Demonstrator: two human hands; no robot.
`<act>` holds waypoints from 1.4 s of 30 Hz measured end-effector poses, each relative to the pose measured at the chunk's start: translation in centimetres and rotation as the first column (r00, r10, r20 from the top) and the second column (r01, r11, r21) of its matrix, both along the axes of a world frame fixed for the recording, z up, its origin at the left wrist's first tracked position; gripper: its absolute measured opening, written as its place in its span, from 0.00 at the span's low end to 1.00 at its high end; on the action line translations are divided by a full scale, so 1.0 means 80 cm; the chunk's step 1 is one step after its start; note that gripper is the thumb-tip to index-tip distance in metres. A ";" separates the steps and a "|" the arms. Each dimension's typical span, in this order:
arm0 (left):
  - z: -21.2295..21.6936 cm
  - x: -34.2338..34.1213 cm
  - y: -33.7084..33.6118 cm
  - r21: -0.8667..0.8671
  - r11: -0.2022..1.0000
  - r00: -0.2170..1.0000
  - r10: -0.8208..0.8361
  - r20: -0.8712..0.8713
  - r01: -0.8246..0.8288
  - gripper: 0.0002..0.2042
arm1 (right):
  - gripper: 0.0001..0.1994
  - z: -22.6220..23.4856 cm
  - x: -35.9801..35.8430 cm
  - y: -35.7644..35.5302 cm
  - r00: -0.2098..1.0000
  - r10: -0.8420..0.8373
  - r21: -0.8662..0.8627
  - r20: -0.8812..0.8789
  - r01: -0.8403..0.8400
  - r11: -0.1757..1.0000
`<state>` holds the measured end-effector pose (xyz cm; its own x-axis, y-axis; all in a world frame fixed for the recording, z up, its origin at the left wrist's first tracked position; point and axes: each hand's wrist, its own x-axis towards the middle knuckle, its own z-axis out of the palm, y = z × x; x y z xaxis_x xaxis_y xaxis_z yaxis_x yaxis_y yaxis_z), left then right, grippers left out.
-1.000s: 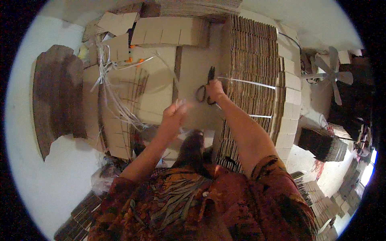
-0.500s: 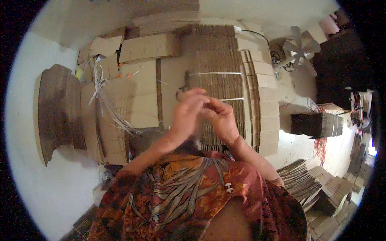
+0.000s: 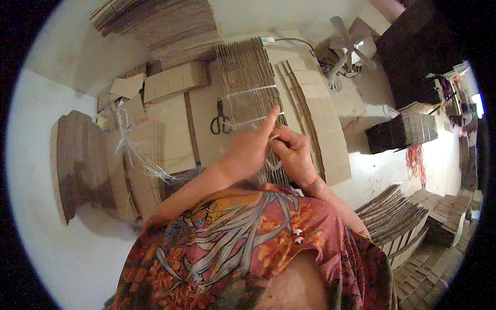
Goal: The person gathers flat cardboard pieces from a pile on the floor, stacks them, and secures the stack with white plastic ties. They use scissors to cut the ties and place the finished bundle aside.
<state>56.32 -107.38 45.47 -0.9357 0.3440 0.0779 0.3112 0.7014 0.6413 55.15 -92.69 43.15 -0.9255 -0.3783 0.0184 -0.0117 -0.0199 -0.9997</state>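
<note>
Near the middle of the frame, both hands met over the bundle (image 3: 251,93) of flattened cardboard, and their backs hid most of the fingertips and whatever passed between them. A thin pale strap (image 3: 248,93) crossed the bundle in two bands; the lower band ran in under the hands, and its end could not be made out. The left hand (image 3: 251,147) came up from the lower left, forearm slanting, with one finger stretched straight up along the bundle and the others curled; its grip looked closed, though on what I could not tell. The right hand (image 3: 294,152) lay just beside it, touching it, knuckles up and fingers bent, seemingly pinching the strap, though the pinch itself was too small to read. Scissors (image 3: 221,120) lay left of the bundle, clear of both hands. A patterned shirt (image 3: 248,243) covered the lower frame.
</note>
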 end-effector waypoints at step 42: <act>-0.012 0.029 -0.048 0.624 0.554 0.668 -0.156 0.728 -0.551 0.07 | 0.05 0.043 0.051 -0.018 0.988 -0.123 -0.080 0.096 0.131 0.988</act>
